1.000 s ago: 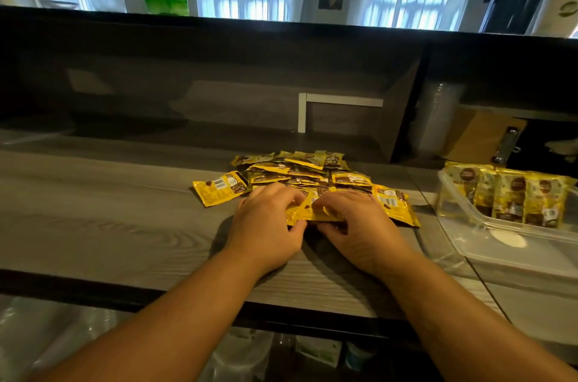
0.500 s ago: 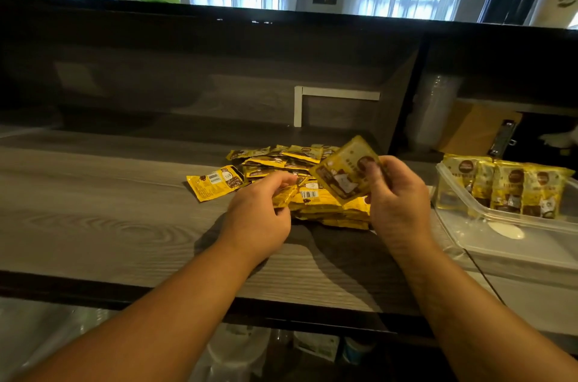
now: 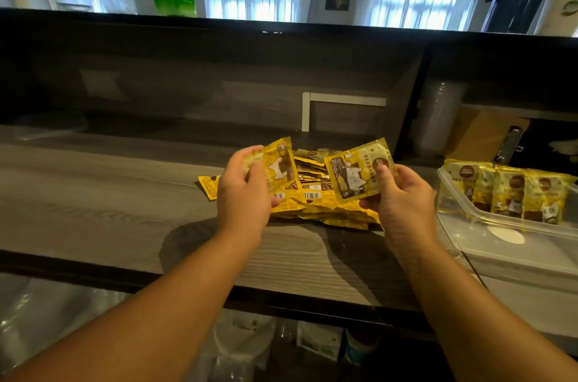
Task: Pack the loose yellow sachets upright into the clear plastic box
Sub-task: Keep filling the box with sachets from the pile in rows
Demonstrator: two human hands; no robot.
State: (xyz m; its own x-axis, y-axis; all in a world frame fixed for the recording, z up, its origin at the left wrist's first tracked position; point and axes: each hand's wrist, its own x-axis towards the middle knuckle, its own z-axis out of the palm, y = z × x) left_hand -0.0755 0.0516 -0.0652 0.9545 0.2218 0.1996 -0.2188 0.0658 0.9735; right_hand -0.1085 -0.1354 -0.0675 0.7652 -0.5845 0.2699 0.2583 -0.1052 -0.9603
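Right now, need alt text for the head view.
Each hand holds one yellow sachet, left hand and right hand, above a loose pile of sachets on a wooden counter. To the right, a clear plastic box holds a row of upright sachets.

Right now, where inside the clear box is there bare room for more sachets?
The clear plastic box is bare along its near half, in front of the upright yellow sachet row crowding its far wall. Each hand, left and right, holds a sachet.
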